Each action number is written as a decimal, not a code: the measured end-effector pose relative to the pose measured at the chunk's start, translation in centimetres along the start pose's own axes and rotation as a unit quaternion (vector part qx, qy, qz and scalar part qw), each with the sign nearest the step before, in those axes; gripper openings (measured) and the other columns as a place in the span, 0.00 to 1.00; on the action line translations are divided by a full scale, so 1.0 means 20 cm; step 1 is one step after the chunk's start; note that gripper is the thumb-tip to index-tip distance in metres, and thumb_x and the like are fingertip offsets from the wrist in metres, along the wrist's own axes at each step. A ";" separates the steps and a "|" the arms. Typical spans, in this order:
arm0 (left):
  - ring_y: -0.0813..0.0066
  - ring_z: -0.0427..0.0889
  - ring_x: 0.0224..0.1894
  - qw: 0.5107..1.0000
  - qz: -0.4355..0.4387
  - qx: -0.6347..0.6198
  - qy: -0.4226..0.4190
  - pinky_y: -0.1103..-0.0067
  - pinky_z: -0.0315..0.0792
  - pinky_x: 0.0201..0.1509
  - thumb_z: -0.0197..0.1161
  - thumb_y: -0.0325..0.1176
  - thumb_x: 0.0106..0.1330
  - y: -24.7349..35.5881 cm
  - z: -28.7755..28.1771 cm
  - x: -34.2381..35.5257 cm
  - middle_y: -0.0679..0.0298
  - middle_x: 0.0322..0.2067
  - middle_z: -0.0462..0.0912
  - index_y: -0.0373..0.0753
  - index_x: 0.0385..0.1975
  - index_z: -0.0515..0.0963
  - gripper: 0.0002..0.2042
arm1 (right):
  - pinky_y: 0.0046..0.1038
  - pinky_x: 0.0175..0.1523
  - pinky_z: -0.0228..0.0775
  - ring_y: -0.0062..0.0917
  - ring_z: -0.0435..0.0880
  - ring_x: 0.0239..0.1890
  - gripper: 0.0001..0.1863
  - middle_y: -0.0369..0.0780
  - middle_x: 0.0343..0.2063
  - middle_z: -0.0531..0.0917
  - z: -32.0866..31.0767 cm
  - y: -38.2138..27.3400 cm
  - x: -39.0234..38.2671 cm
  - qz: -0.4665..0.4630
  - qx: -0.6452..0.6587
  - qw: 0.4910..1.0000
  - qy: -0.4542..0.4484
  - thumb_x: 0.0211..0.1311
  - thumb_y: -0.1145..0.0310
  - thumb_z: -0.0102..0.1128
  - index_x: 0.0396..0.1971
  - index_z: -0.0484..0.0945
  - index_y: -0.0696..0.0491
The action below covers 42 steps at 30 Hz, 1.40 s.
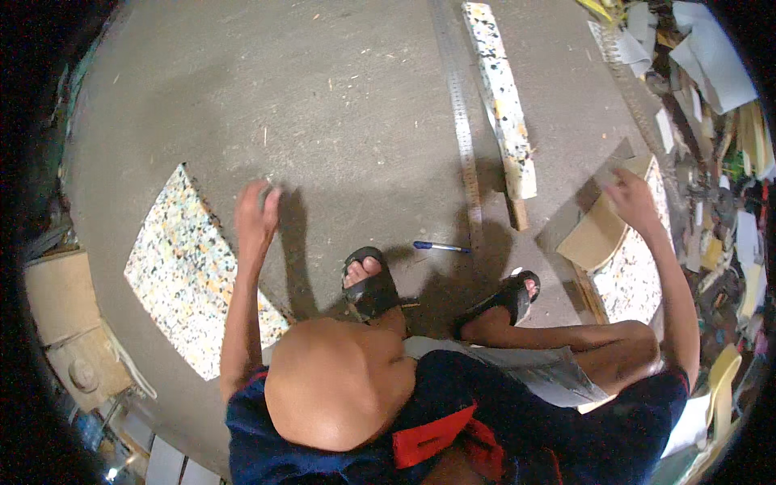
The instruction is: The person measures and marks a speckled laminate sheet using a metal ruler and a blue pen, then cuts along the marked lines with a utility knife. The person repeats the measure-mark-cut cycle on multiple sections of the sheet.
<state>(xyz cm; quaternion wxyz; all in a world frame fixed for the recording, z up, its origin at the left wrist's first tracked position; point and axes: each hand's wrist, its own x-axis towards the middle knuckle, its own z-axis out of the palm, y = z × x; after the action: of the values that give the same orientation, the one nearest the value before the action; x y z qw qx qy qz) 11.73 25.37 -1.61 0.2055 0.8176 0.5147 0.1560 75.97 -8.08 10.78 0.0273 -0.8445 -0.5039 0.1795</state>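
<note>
My left hand [257, 212] hovers over the floor beside a speckled foam sheet [182, 271], its fingers loosely bent and apart, with nothing visible in them. On the right, my right hand [633, 198] is over the upper end of a brown curved panel [596, 233] and a second speckled foam piece [634, 279]. Its fingers are bent and apart; whether they touch the panel I cannot tell. Between my hands lie a blue-and-white pen [441, 247], a long metal ruler [463, 133] and a narrow speckled foam strip [503, 101] with a brown end poking out below.
My sandalled feet [370, 283] stand on the grey concrete floor [323, 105]. Scraps and offcuts [711, 202] are heaped along the right edge. Brown boards [65, 295] and other items sit at the lower left.
</note>
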 end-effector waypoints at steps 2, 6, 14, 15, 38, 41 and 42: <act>0.42 0.75 0.59 0.991 -0.092 0.083 0.039 0.59 0.69 0.63 0.68 0.42 0.66 -0.23 0.04 -0.25 0.41 0.54 0.79 0.30 0.54 0.77 0.24 | 0.38 0.51 0.79 0.45 0.88 0.46 0.30 0.54 0.47 0.85 0.16 -0.34 0.26 0.019 -0.029 0.999 -0.023 0.64 0.54 0.67 0.57 0.76 0.61; 0.41 0.70 0.65 0.938 -0.261 0.198 0.116 0.56 0.63 0.69 0.73 0.53 0.57 -0.59 0.01 -0.72 0.40 0.61 0.74 0.30 0.60 0.74 0.37 | 0.42 0.52 0.79 0.47 0.87 0.49 0.41 0.55 0.48 0.85 0.62 -0.79 0.55 0.044 -0.043 0.998 -0.034 0.56 0.42 0.71 0.57 0.76 0.61; 0.33 0.48 0.75 0.856 -0.493 0.158 0.004 0.35 0.49 0.68 0.72 0.60 0.56 -0.52 -0.14 -0.95 0.36 0.73 0.50 0.33 0.73 0.54 0.53 | 0.43 0.58 0.74 0.53 0.82 0.54 0.39 0.60 0.49 0.82 0.76 -0.74 0.44 0.100 -0.050 0.993 0.029 0.54 0.49 0.73 0.56 0.71 0.64; 0.32 0.48 0.75 0.857 -0.489 0.161 0.002 0.33 0.49 0.67 0.73 0.58 0.56 -0.49 -0.17 -0.92 0.36 0.73 0.49 0.33 0.73 0.53 0.52 | 0.44 0.58 0.74 0.53 0.82 0.55 0.38 0.59 0.51 0.81 0.68 -0.71 0.43 0.080 -0.055 0.993 0.065 0.56 0.52 0.72 0.58 0.71 0.65; 0.49 0.77 0.62 0.944 -0.298 0.026 0.136 0.60 0.70 0.66 0.70 0.37 0.56 -0.73 -0.12 -0.38 0.40 0.60 0.76 0.28 0.70 0.63 0.40 | 0.41 0.48 0.75 0.49 0.86 0.44 0.20 0.54 0.41 0.86 -0.48 0.74 -0.79 0.228 -0.134 0.957 0.116 0.73 0.57 0.55 0.47 0.82 0.60; 0.50 0.79 0.59 0.936 -0.280 -0.064 0.205 0.62 0.72 0.64 0.70 0.37 0.56 -0.44 -0.13 -0.01 0.42 0.59 0.77 0.29 0.69 0.65 0.39 | 0.44 0.44 0.76 0.52 0.84 0.42 0.17 0.56 0.35 0.84 -0.11 0.26 -0.12 0.062 -0.163 0.984 0.029 0.67 0.59 0.61 0.41 0.81 0.60; 0.50 0.80 0.58 0.933 -0.270 -0.093 0.219 0.63 0.73 0.64 0.70 0.38 0.57 -0.30 -0.11 0.12 0.42 0.59 0.78 0.29 0.68 0.65 0.39 | 0.45 0.43 0.77 0.51 0.84 0.41 0.16 0.56 0.33 0.83 0.09 0.07 0.02 -0.008 -0.074 0.997 0.016 0.66 0.59 0.61 0.37 0.80 0.59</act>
<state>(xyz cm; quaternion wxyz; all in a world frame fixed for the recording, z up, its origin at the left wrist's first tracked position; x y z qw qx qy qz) 7.02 30.21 -2.65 0.1977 0.5705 0.7314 0.3169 76.77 -8.58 8.72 -0.0257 -0.8429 -0.5219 0.1284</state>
